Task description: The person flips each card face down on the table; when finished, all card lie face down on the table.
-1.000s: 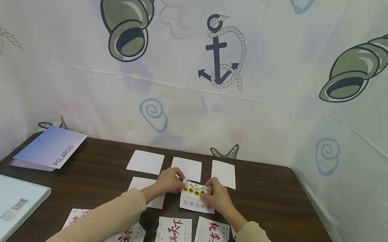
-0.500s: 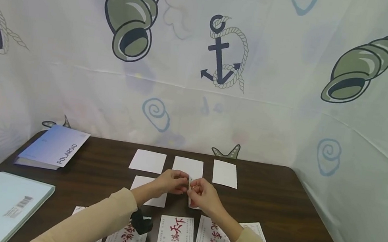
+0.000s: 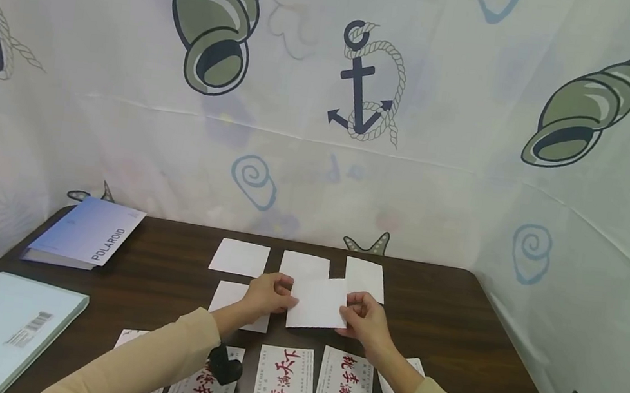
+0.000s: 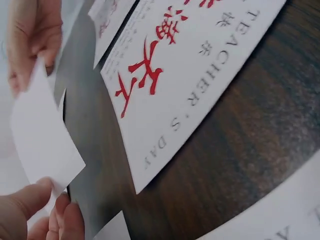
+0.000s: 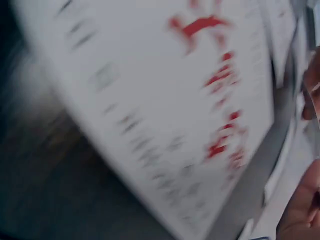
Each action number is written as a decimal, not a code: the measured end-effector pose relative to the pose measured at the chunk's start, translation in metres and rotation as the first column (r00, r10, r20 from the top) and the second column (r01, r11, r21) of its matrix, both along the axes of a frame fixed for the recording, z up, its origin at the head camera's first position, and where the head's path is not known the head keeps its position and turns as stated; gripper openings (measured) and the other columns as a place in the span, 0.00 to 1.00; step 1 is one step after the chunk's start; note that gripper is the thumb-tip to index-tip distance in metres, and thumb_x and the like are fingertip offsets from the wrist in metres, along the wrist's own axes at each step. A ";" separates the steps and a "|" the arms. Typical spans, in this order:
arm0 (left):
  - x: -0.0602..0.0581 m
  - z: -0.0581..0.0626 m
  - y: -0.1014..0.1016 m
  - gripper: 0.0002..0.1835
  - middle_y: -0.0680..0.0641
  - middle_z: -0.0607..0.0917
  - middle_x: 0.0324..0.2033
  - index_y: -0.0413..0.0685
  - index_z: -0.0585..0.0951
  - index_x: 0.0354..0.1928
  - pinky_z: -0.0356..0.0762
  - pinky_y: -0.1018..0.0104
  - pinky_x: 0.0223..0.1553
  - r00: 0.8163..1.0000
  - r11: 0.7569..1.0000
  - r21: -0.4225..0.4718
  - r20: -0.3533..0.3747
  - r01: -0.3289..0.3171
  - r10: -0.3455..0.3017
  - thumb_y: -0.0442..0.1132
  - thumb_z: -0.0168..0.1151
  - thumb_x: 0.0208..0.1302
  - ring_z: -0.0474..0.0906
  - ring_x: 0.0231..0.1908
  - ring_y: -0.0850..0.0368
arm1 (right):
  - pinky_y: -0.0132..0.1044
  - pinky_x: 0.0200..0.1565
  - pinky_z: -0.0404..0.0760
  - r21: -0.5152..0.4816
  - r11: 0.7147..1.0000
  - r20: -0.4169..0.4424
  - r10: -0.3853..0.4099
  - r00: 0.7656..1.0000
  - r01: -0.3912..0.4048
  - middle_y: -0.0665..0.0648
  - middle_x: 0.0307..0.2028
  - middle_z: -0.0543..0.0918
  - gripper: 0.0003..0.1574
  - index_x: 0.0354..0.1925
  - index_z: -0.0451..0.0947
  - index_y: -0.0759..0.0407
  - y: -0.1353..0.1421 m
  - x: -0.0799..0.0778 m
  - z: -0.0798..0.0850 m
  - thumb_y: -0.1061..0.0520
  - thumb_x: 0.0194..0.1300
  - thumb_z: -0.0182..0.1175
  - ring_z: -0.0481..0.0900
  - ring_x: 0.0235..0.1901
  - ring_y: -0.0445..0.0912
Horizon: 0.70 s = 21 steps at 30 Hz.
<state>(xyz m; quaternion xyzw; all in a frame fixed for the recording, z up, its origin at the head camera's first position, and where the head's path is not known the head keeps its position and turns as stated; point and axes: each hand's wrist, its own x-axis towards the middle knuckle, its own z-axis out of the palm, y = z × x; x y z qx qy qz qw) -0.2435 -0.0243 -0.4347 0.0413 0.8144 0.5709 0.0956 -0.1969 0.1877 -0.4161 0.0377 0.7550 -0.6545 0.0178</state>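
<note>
Between both hands a small blank white card point(image 3: 317, 304) is held up above the table, tilted toward me. My left hand point(image 3: 269, 293) pinches its left edge between thumb and fingers. On the opposite edge, the right hand point(image 3: 366, 322) grips it the same way. The left wrist view shows the white card point(image 4: 42, 135) slightly bent, with thumb and fingertips on one end. Just behind it lie a blank card point(image 3: 304, 265) and another blank card point(image 3: 365, 279). A further blank card point(image 3: 228, 297) is partly covered by my left hand.
Nearer me is a row of printed cards point(image 3: 283, 384) with red characters; the sleeves hide some. At the left lie a blue POLAROID booklet point(image 3: 88, 230) and a pale blue book point(image 3: 2, 329) with a barcode. One blank card point(image 3: 240, 257) sits at the back. A patterned curtain point(image 3: 436, 204) borders the table.
The card showed sunflowers and print a second ago, then stood edge-on between the hands, and now shows its blank side. The hands came together, then moved apart again.
</note>
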 end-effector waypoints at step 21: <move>-0.008 0.005 0.015 0.21 0.49 0.83 0.22 0.38 0.79 0.40 0.72 0.65 0.27 0.972 0.856 -0.517 -0.190 0.019 -0.136 0.35 0.75 0.42 0.76 0.22 0.58 | 0.34 0.18 0.79 0.627 0.768 0.074 0.107 0.992 -0.129 0.56 0.18 0.77 0.13 0.28 0.70 0.66 0.008 -0.016 -0.009 0.67 0.52 0.67 0.78 0.13 0.43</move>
